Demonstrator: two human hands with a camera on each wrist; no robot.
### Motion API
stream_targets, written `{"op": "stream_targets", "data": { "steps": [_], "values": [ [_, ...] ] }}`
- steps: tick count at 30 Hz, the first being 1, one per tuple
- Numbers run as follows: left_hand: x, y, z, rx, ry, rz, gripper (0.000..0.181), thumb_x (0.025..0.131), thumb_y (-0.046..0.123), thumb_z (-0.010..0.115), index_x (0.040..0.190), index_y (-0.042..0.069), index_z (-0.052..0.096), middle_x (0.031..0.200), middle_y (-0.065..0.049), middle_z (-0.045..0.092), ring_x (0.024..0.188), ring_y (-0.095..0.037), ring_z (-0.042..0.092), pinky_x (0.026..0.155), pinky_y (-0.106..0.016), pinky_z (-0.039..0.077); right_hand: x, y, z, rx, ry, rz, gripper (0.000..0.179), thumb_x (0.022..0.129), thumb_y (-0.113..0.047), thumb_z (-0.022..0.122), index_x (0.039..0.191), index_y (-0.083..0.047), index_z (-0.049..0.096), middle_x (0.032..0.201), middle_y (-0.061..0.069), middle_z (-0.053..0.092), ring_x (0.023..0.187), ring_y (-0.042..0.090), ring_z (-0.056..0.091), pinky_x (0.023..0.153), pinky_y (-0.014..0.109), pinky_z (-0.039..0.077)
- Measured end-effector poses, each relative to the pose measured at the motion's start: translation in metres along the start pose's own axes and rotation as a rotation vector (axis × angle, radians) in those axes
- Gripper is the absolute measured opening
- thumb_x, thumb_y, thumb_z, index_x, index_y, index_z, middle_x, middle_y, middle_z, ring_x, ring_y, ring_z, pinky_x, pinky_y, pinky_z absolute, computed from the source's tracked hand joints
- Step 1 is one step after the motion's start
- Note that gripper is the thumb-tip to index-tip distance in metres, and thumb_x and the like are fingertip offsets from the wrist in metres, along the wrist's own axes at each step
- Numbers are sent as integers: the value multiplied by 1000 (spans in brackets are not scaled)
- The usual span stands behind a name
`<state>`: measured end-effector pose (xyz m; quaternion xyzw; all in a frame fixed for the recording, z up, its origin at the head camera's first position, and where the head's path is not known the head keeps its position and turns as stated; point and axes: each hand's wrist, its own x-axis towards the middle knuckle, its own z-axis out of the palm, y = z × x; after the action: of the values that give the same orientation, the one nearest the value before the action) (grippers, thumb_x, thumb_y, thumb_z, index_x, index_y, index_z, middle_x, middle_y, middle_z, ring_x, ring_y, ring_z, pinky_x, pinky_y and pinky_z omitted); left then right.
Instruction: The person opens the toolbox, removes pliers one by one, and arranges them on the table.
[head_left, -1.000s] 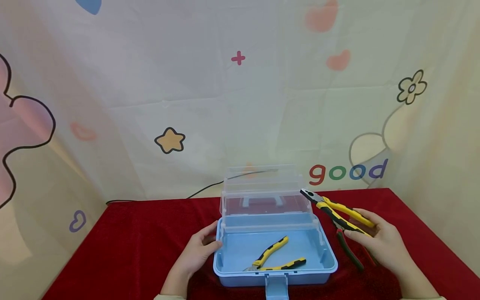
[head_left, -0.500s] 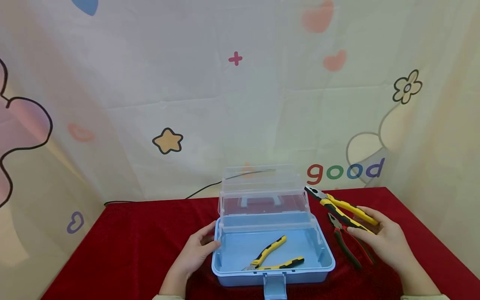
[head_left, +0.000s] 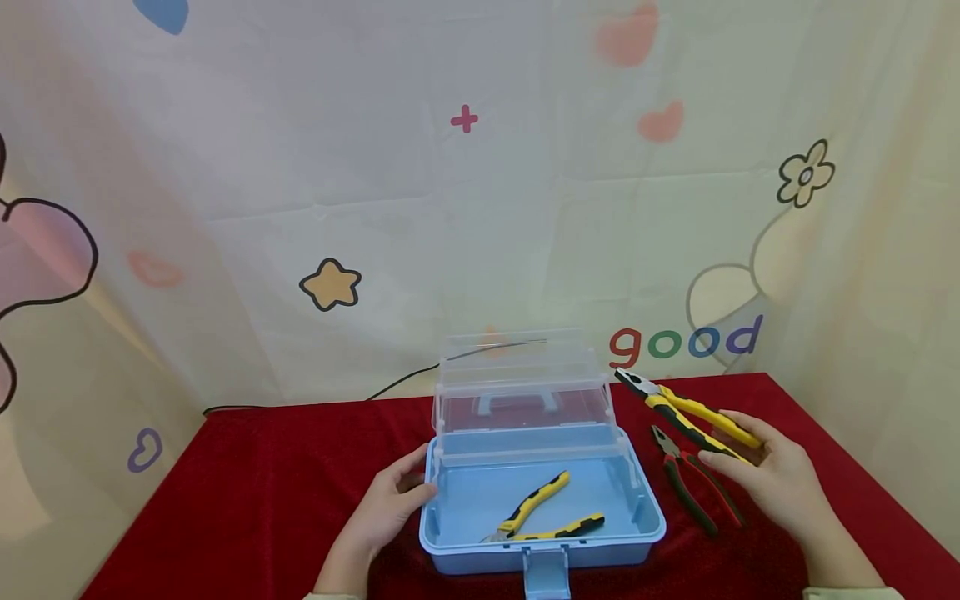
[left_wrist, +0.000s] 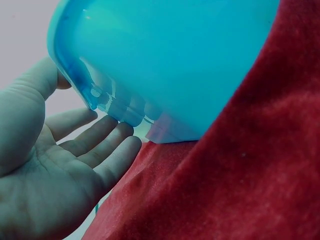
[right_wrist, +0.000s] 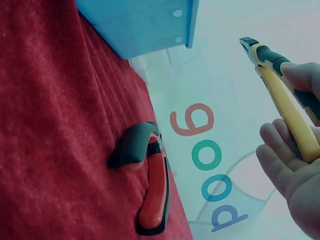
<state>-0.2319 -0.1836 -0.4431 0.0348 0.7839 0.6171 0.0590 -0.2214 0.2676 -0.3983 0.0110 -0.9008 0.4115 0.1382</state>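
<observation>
A pale blue toolbox (head_left: 540, 552) stands with its clear lid (head_left: 525, 406) raised. My left hand (head_left: 387, 506) holds the toolbox's left side, thumb over the rim and the other fingers along the outer wall. Inside the toolbox lie yellow-and-black pliers (head_left: 536, 502), handles spread and jaws near the front wall. My right hand (head_left: 780, 479) grips combination pliers (head_left: 693, 414) by their yellow-and-black handles, thumb on one handle, in the air right of the toolbox. In the right wrist view the pliers' metal head (right_wrist: 248, 47) points away from the palm.
Red-and-dark-handled pliers (head_left: 690, 483) lie on the red cloth (head_left: 300, 500) right of the toolbox, just left of my right hand. The toolbox's latch flap (head_left: 546, 573) hangs at the front. A printed curtain (head_left: 525, 208) rises behind, with a thin black cable (head_left: 397, 382) before it.
The combination pliers in my right hand have shifted slightly right and up, away from the toolbox, so the red-handled pliers show more fully. The view has drifted a little; the left hand stays.
</observation>
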Motion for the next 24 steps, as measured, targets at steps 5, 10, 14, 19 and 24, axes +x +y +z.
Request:
{"op": "stream_targets", "data": {
  "steps": [5,10,14,19,24],
  "values": [
    [1,-2,-1,-10,-8,10,63,88,15,61,146,9,36,140,-18,48,110,-25,58,91,-42,53,0,3,-3,-5,-3,5,68,83,-34,71,137,-3,44,123,27,56,101,39,63,65,20,56],
    [0,-1,0,-9,-9,13,63,88,14,61,145,9,36,140,-18,48,110,-26,58,90,-43,53,1,6,-7,-9,-6,16,69,83,-34,71,137,-3,43,123,26,55,95,27,66,65,17,54],
    [0,0,0,-1,-6,5,62,88,14,61,145,9,37,140,-18,48,110,-25,58,91,-43,53,1,8,-8,-18,-7,29,69,83,-36,71,137,-3,43,124,27,55,92,20,65,65,14,52],
    [0,1,-2,7,-12,-10,63,88,14,61,146,11,36,140,-17,48,108,-25,57,91,-42,53,1,11,-10,-28,-5,32,69,83,-36,71,136,-3,44,123,27,55,93,23,65,64,13,51],
    [1,0,-2,6,-15,-10,63,88,14,61,146,11,36,140,-17,48,108,-25,58,90,-42,53,1,14,-12,-45,-7,42,70,83,-37,71,136,-2,44,124,28,54,97,33,62,62,14,51]
  ]
}}
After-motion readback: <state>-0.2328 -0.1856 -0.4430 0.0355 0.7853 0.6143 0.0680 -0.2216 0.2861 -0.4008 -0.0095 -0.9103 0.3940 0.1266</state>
